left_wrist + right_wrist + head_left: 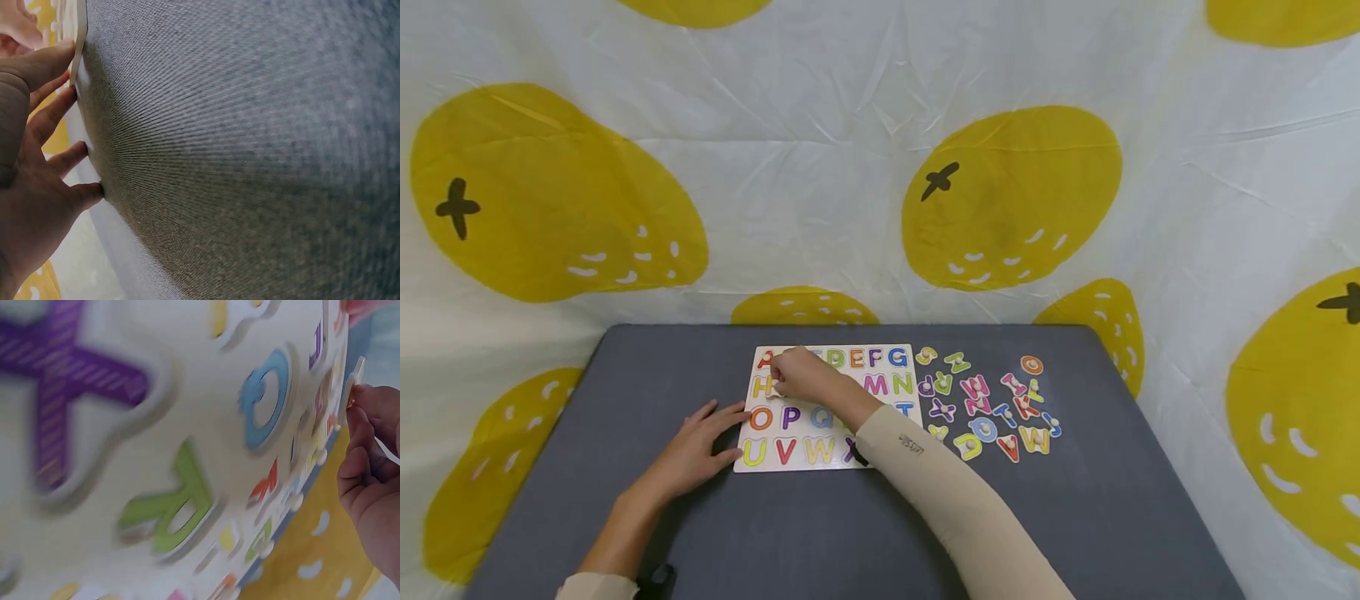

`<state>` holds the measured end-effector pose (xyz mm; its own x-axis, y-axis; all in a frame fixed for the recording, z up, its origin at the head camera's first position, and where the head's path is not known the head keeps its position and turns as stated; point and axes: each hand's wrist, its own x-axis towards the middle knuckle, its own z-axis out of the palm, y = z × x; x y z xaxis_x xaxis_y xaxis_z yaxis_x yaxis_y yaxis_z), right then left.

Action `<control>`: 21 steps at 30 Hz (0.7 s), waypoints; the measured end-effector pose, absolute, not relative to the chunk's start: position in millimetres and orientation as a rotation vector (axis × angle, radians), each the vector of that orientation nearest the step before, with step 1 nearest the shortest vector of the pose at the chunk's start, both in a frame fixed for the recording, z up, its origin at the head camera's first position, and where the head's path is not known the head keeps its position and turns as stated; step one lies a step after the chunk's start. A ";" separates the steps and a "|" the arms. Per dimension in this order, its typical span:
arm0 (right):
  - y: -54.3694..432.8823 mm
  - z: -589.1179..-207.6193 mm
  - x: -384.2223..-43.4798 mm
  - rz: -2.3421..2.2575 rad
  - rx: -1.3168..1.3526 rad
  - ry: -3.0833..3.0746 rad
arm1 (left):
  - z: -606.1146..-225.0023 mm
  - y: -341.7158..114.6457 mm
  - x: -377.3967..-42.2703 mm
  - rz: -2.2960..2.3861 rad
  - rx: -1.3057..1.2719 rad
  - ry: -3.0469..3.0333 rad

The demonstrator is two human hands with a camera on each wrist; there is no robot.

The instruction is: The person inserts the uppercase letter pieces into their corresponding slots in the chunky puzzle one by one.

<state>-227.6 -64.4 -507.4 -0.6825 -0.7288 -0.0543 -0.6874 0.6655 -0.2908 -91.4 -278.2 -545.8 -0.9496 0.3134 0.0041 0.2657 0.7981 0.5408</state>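
Note:
A white alphabet puzzle board (771, 433) with coloured letters lies on the dark table. My right hand (805, 375) is over its upper left part, near the A and H. In the right wrist view, thumb and fingers pinch a thin letter piece (354, 381), seen nearly edge-on and tilted above the board; I cannot tell which letter it is. My left hand (695, 450) lies spread at the board's left side, its thumb and a fingertip touching the edge. The right forearm hides some letters in the middle and lower right.
Several loose letter pieces with knobs lie right of the board, among them a blue round piece (983, 429), a yellow W (1035, 441) and an orange O (1032, 365). Small knobs (295, 501) stand up along the board's far row. A patterned curtain (820, 208) hangs behind the table (790, 533).

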 end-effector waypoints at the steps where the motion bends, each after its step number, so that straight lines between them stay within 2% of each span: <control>1: -70.0 -508.5 -228.5 -0.356 -1.159 2.719 | -545.2 -278.8 -91.7 0.849 0.470 2.900; 9: -98.7 -514.9 -224.3 -0.207 -1.156 2.722 | -540.4 -278.4 -91.7 0.856 0.475 2.881; 21: -104.9 -515.7 -221.3 -0.099 -1.036 2.778 | -539.2 -276.2 -92.1 0.845 0.465 2.887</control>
